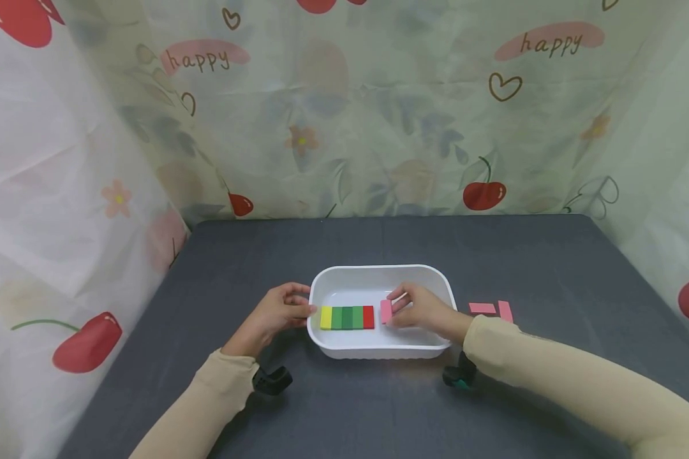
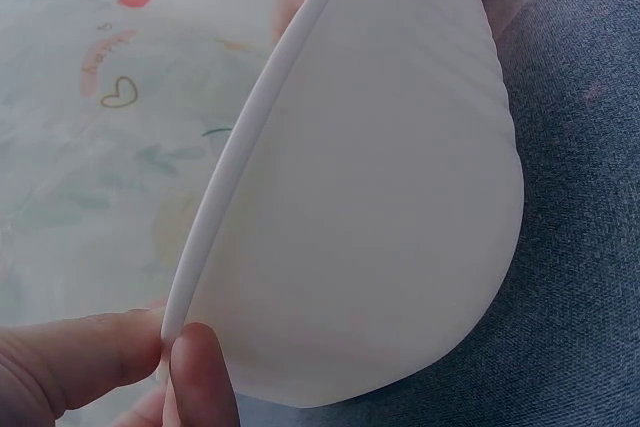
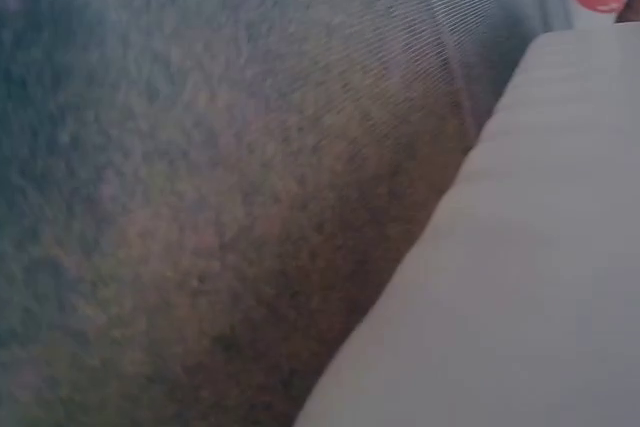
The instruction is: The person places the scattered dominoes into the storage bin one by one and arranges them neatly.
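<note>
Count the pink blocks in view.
3: one pink block held by the right hand inside the white tray, a second and a third on the table to its right. The right sleeve may hide more.

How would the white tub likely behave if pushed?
The tub is probably fairly stiff: its rim shows no visible bend where the left hand pinches it. Low and broad, it seems unlikely to tip. Thin-rimmed, it may also be light.

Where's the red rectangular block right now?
In the head view, the red rectangular block lies inside the white rounded-corner tray, at the right end of a block row, beside a green rectangular block.
</note>
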Motion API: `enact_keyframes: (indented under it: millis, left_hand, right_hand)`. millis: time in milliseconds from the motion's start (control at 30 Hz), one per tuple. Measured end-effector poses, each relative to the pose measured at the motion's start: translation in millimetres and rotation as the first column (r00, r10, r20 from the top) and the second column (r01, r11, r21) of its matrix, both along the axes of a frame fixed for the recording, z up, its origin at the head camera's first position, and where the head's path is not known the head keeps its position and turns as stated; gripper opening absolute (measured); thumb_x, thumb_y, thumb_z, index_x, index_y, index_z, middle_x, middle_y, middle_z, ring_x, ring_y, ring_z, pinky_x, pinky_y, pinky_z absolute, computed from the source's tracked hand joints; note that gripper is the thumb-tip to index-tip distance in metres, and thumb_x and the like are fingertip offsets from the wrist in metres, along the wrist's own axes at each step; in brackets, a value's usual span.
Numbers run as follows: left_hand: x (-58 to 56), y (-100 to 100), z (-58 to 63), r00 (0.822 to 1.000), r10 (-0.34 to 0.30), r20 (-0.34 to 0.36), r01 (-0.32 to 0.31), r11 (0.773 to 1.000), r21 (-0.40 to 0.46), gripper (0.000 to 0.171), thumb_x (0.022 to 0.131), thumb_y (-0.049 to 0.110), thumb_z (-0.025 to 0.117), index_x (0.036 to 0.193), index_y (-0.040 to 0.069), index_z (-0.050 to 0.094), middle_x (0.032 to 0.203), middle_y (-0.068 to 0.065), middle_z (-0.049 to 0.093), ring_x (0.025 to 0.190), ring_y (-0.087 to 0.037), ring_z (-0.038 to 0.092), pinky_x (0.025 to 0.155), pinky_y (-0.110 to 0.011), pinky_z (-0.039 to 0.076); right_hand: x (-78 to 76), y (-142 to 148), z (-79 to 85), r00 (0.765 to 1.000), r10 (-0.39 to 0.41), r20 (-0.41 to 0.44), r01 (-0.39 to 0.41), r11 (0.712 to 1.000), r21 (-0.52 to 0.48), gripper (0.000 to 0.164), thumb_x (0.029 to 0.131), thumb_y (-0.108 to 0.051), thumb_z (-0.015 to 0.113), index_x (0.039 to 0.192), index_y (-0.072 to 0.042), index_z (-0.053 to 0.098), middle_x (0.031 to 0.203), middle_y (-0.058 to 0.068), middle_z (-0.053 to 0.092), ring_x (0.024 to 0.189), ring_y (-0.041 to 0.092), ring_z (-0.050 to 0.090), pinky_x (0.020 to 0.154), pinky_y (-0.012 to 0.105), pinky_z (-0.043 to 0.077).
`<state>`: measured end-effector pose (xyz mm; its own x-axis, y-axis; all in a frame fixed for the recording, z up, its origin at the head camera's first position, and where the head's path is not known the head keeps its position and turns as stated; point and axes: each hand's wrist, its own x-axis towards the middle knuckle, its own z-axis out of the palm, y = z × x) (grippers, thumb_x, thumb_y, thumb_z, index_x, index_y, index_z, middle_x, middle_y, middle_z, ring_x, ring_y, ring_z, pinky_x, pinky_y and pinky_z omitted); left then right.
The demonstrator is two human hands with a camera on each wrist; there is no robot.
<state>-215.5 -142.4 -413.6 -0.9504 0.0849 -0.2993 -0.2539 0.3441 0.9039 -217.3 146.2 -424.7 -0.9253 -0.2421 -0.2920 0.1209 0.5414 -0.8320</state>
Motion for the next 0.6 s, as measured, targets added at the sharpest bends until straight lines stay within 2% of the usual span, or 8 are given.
enact_keyframes:
  millis: [600]
  left_hand:
    - [0.4, 0.2, 2.5, 1.000, -0.009, 0.003, 0.009, 1.000, -0.010, 0.046, 0.085, 0.007, 0.073, 0.126, 0.004, 0.055, 0.099, -0.013, 0.066, 0.078, -0.018, 0.063, 0.074, -0.031, 0.058]
  right_hand:
    - [2.8, -12.4, 0.7, 1.000, -0.010, -0.020, 0.012, 0.991, 0.133, 0.042, 0.077, -0.008, 0.079, 0.114, -0.006, 0.057, 0.092, 0.007, 0.062, 0.082, 0.018, 0.060, 0.080, 0.029, 0.056]
